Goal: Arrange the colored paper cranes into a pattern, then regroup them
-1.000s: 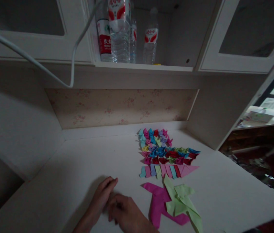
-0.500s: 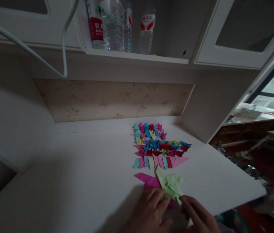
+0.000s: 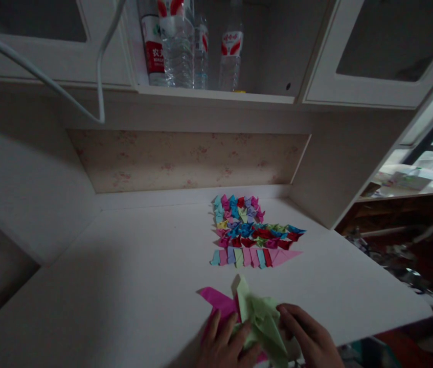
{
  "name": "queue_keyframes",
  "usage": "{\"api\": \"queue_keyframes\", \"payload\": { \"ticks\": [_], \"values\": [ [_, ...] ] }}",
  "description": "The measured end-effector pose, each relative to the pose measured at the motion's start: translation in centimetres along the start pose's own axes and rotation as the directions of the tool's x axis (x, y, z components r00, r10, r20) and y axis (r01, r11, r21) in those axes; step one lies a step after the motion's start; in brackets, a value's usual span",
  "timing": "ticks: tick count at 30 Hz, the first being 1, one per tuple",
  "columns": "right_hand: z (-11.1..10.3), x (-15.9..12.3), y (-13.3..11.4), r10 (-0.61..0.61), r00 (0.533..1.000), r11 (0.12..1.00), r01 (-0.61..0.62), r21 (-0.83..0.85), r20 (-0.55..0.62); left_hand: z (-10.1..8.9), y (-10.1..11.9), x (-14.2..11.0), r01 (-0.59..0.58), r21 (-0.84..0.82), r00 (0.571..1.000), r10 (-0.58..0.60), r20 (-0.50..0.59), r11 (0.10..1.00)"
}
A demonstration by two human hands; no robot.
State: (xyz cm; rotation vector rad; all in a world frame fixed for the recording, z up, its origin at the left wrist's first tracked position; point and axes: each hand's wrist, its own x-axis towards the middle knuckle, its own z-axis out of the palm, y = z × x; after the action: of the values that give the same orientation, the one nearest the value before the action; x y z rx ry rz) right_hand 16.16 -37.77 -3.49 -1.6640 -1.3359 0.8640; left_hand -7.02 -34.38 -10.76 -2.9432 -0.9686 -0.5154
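Note:
My left hand (image 3: 226, 345) lies with its fingers spread over a folded magenta paper (image 3: 218, 302), pressing on it at the table's front. On top of the magenta sheet is a folded light green paper (image 3: 264, 319), its flaps angled upward and its lower end partly out of view. With thumb and fingers closed, my right hand (image 3: 310, 335) pinches the right edge of the light green paper. Behind them, rows of small coloured origami pieces (image 3: 245, 230) line the tabletop, with a nearer row (image 3: 252, 257) ending in a pink point.
The white tabletop (image 3: 143, 266) spreads to the left. Above hangs a cabinet shelf (image 3: 216, 94) with plastic bottles (image 3: 231, 56) and a red-and-white cup (image 3: 154, 51). A white cable or tube (image 3: 101, 97) loops down at upper left.
The light green paper has turned and its flaps have lifted toward me. My left fingers have spread on the magenta paper, which has shifted left and nearer. The view has tilted slightly.

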Motion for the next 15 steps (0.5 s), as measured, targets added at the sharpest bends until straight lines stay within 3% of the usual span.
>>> {"api": "queue_keyframes", "payload": {
  "ticks": [4,7,9,11,13,15],
  "values": [
    [-1.8,3.3,1.0,-0.003,1.0,0.994,0.0,-0.107,-0.031,-3.8,-3.3,-4.5,-0.037,0.053,0.993,0.031,0.118,0.998],
    [-4.1,7.2,3.4,-0.073,0.989,0.949,0.03,-0.314,-0.128,-7.0,-6.5,-7.3,0.047,0.11,0.981,-0.066,0.18,0.993],
    [-5.6,9.9,5.5,-0.219,0.965,0.852,0.118,-0.509,-0.143,-8.4,-8.7,-8.8,0.16,0.135,0.965,-0.183,0.186,0.978],
    [-6.7,12.1,7.3,-0.35,0.932,0.698,0.188,-0.691,-0.1,-9.2,-11.0,-10.1,0.315,0.169,0.93,-0.339,0.144,0.934],
    [-7.4,13.6,8.5,-0.408,0.913,0.548,0.236,-0.803,-0.01,-9.5,-13.3,-11.3,0.425,0.187,0.884,-0.451,0.123,0.886],
    [-7.6,14.4,9.2,-0.406,0.908,0.451,0.296,-0.842,0.102,-9.4,-15.9,-12.2,0.498,0.213,0.84,-0.528,0.121,0.841]
  ]
}}
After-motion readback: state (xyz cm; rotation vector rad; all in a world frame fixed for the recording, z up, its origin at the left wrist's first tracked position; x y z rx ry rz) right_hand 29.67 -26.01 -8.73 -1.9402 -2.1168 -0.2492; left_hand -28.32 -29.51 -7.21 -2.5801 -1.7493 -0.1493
